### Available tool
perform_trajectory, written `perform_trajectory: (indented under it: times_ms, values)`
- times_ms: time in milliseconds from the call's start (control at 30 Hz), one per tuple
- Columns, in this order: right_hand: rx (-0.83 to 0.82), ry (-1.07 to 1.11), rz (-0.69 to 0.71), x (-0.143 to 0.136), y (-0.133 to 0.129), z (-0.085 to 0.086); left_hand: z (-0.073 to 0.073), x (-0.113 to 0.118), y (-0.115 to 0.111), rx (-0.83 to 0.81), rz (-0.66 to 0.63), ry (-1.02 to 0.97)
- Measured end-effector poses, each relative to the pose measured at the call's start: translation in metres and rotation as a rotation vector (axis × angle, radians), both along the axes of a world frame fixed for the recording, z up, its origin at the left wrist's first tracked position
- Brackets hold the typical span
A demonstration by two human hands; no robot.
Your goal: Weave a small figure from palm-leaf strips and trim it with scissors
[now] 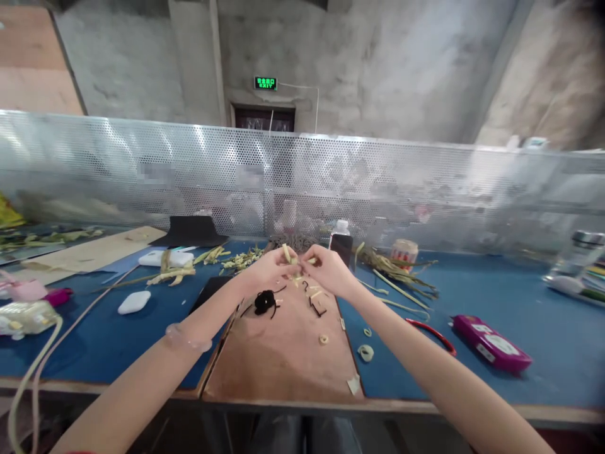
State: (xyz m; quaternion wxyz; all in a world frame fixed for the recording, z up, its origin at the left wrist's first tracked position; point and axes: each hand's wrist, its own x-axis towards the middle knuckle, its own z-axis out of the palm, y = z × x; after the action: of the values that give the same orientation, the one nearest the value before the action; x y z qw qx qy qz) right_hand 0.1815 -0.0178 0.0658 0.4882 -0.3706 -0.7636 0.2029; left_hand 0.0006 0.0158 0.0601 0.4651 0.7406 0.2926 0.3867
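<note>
Both hands meet over the far end of a brown board [283, 353], and between them is a pale yellow-green leaf strip [289, 255]. The left hand [269, 270] pinches its upper end, which sticks up past the fingertips; the right hand [329, 271] is closed on the other part just beside it, thumb and forefinger drawn together. So both are grasping the strip, neither is released.

The strip looks thin, narrow and very light, probably a flexible ribbon that bends easily but creases or splits along its grain if folded sharply (a judgement from its look, not something tested). A fingertip pinch close to the working point seems the right hold; gripping far out would likely leave the free end flopping.

Just below the hands, on the board, lie short pale offcuts [316, 292], a small black tangled object [265, 302] under the left wrist, and a dark angular piece [317, 309] under the right. Nearer the body and to the right sit little coiled rings [365, 352].

The bench [520, 302] is covered in blue. Left of the left forearm is a white oval object [133, 302]; beyond the hands are more green strips [241, 258] and a bottle [341, 243]. Right of the right forearm lie a red curved band [432, 334] and a magenta case [491, 343]. A perforated metal screen [189, 176] closes the far edge, with bare concrete wall and a green exit sign [265, 83] behind.
</note>
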Motion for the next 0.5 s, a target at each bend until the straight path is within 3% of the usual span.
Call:
perform_trajectory:
  times_ms: [167,233,333,500]
  values:
    - [0.059,-0.118,0.044,-0.016,-0.002,0.013,0.015,-0.022,-0.001,0.036,-0.065,0.191]
    - [0.039,-0.132,0.112,-0.019,0.009,0.009,0.016,-0.032,-0.002,0.001,0.000,0.152]
    - [0.111,-0.286,0.182,-0.022,0.039,-0.007,0.009,-0.050,0.001,-0.012,0.146,0.077]
    - [0.234,-0.597,0.291,-0.039,0.079,-0.047,-0.016,-0.073,0.014,-0.144,0.220,-0.104]
